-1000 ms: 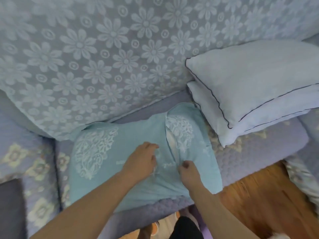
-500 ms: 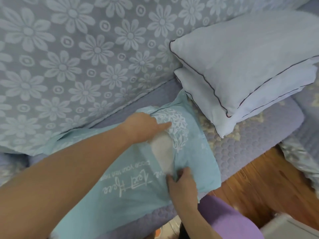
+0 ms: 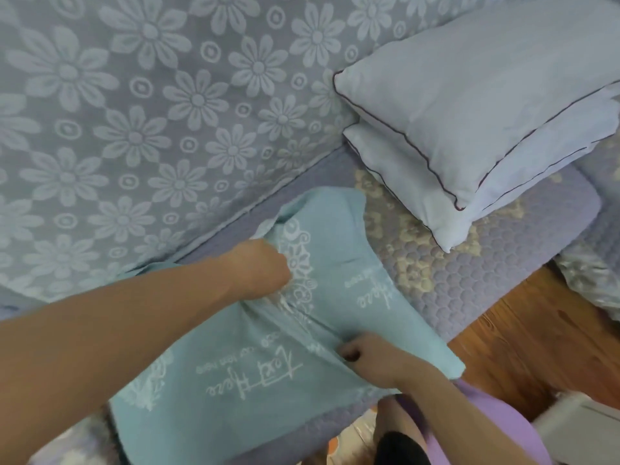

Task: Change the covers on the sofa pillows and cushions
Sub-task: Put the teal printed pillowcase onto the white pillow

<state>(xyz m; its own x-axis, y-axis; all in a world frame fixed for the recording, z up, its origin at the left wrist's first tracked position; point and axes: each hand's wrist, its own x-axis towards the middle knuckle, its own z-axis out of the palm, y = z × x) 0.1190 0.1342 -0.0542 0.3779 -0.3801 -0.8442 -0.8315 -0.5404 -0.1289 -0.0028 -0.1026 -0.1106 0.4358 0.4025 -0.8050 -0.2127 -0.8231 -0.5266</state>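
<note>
A soft teal printed pillowcase (image 3: 255, 374) is laid on the quilted sofa seat (image 3: 469, 280), long axis running seven to one o'clock. Its cloth is bunched in the clenched left hand (image 3: 260, 270) and pinched by the right hand (image 3: 372, 359). Two smooth piped white pillows (image 3: 486, 129) are stacked at two o'clock.

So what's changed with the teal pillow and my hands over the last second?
The left hand moved up the teal cover and now bunches it. The white gap seen half a second ago has closed. The right hand still grips the near edge. The two white pillows stayed stacked.
</note>
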